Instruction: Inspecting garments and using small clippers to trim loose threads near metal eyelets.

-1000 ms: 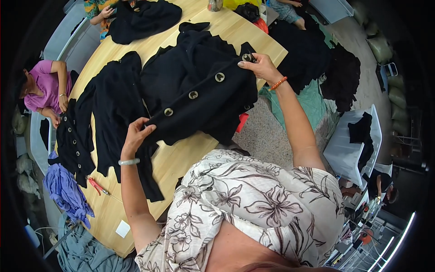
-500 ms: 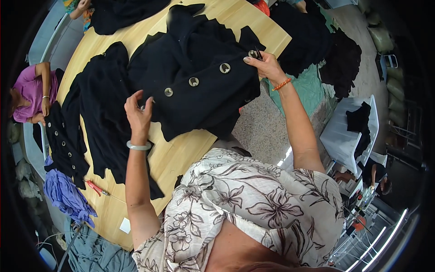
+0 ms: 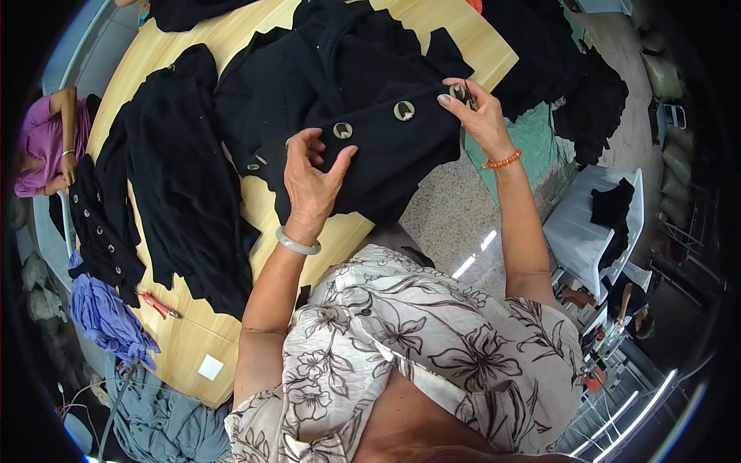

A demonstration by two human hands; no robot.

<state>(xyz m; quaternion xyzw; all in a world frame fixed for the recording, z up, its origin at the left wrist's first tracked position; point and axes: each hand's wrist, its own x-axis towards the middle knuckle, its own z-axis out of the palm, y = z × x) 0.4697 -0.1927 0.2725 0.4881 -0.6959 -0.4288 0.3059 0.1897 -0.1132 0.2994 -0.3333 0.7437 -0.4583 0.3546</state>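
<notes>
A black knitted cardigan (image 3: 386, 162) with large pale-rimmed buttons is spread over the wooden table, its lower part hanging past the near edge. My right hand (image 3: 480, 117) pinches its button band at the right end, beside a button. A small dark pointed tool, seemingly thread snips (image 3: 469, 96), shows between those fingers; most of it is hidden. Over the left part of the band is my left hand (image 3: 312, 174), thumb and fingers apart, close to a button (image 3: 343, 130). Nothing is visible in it. Another button (image 3: 404, 111) lies between my hands.
More black garments (image 3: 174, 177) cover the left of the wooden table (image 3: 189, 339). A red-handled tool (image 3: 158, 304) and a white paper square (image 3: 210, 367) lie near its lower edge. At left, a person in purple (image 3: 48, 143) handles a buttoned black garment. A white bin (image 3: 579, 231) stands right.
My left hand has moved right along the button band, from beyond its left end to near a button. My right hand, still on the band, has shifted slightly right with the cardigan.
</notes>
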